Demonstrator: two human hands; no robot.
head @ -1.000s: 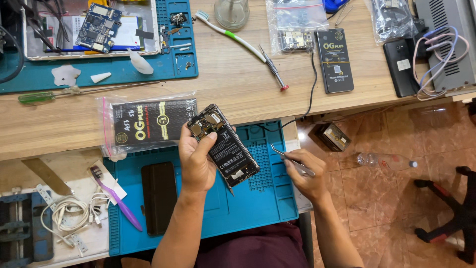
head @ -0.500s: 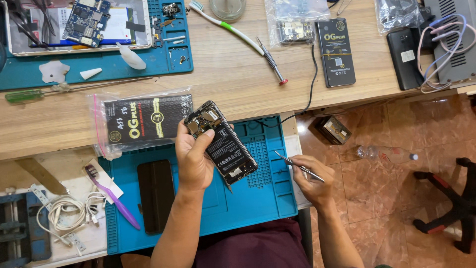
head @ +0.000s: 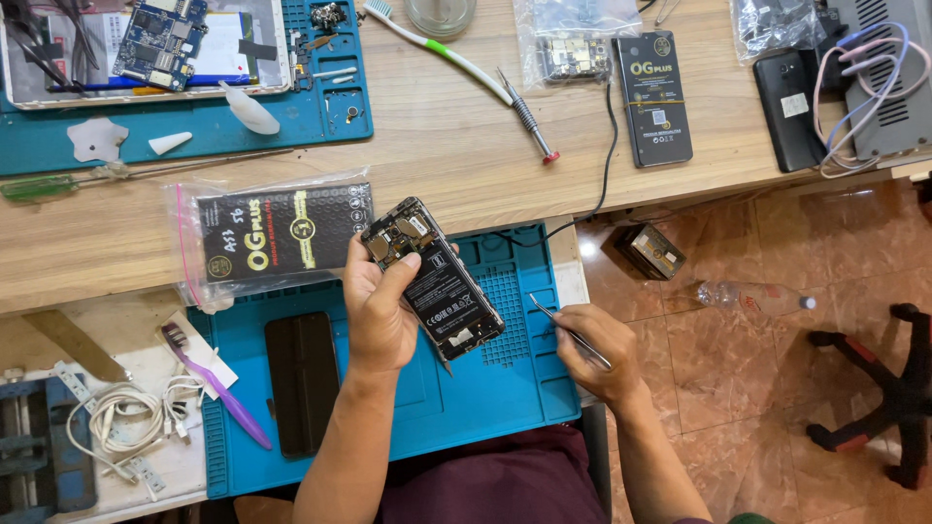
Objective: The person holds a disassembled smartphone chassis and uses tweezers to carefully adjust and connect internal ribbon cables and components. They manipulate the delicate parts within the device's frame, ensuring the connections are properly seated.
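Above the blue mat (head: 505, 408) at the table's (head: 456, 155) near edge, the left hand (head: 381, 315) gripped the opened phone (head: 433, 277) as it had a second before, thumb on its upper half. The right hand (head: 602, 351), pinching tweezers (head: 568, 330), had drawn slightly away from the phone, so the inside work looked paused.

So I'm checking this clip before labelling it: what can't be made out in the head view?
- Opened phone: its left edge is hidden by the left hand; its small parts are too small to tell.
- Tweezers: the rear end is hidden in the right hand, so the grip is unclear.
- Grey device: cut off by the top right edge.
- Blue vise: cut off by the left edge.
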